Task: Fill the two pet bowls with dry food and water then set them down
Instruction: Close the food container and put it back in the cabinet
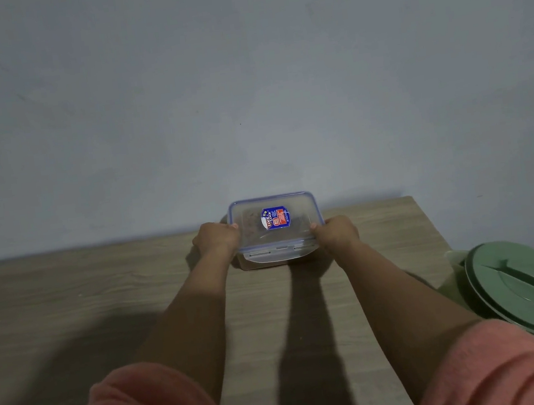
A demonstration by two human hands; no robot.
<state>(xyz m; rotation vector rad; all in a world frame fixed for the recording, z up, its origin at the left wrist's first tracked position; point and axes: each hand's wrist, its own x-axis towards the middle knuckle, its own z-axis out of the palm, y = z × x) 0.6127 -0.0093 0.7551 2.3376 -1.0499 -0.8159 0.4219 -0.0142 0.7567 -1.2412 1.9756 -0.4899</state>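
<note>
Food container (277,226), one, on the desk (68,294).
I'm gripping its sides with my left hand (218,238) and right hand (336,232), fingers curled; one green lid (521,288) is lying right.

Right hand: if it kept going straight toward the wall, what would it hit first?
The right hand already grips the food box; past that, probably the wall, though depth is unclear.

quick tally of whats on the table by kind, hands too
Clear lidded food container: 1
Green-lidded pitcher: 1
Hands, left and right, both gripping the container's sides: 2
Pet bowls: 0 in view
Total: 4
</note>
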